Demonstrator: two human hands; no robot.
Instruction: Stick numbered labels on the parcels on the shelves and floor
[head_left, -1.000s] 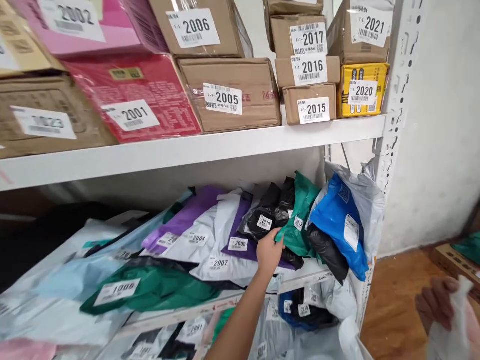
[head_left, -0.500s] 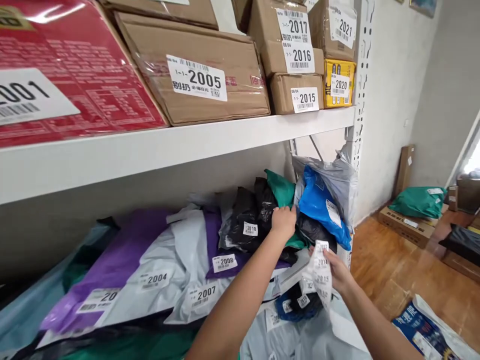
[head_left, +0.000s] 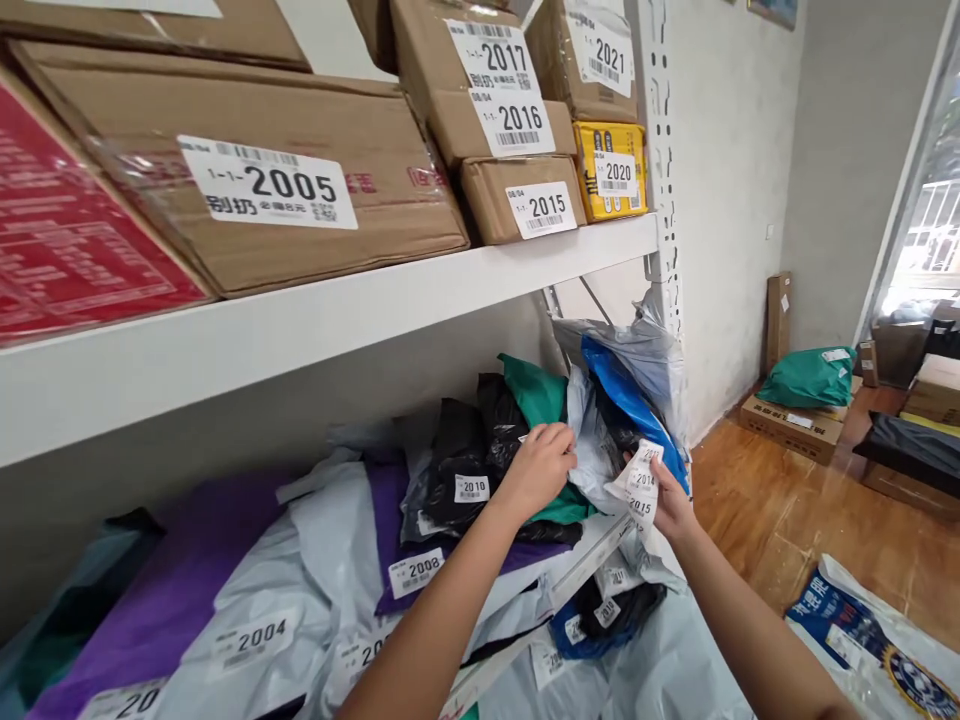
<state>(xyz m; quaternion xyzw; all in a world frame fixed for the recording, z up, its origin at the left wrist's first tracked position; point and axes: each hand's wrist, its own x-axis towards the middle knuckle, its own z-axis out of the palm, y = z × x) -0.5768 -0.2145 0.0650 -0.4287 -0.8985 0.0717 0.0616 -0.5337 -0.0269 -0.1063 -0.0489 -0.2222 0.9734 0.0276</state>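
Note:
My left hand is on the lower shelf with its fingers curled at the edge of a light-grey mailing bag. Just behind it stands a green mailing bag, and to the left are black bags, one labelled 2010. In my right hand is a strip of printed number labels, pinched near its upper end; 2014 and 2015 can be read. A blue mailing bag leans at the shelf's right end, behind the strip.
The white shelf beam runs above my hands, bearing labelled cartons such as 2005. A perforated upright closes the right side. More bags lie below the lower shelf's edge. Parcels, including a green one, rest on the wooden floor.
The view has turned to the right. The blue bag now leans farther right, and more of the light-grey bag shows by my left hand. My right hand still holds the label strip.

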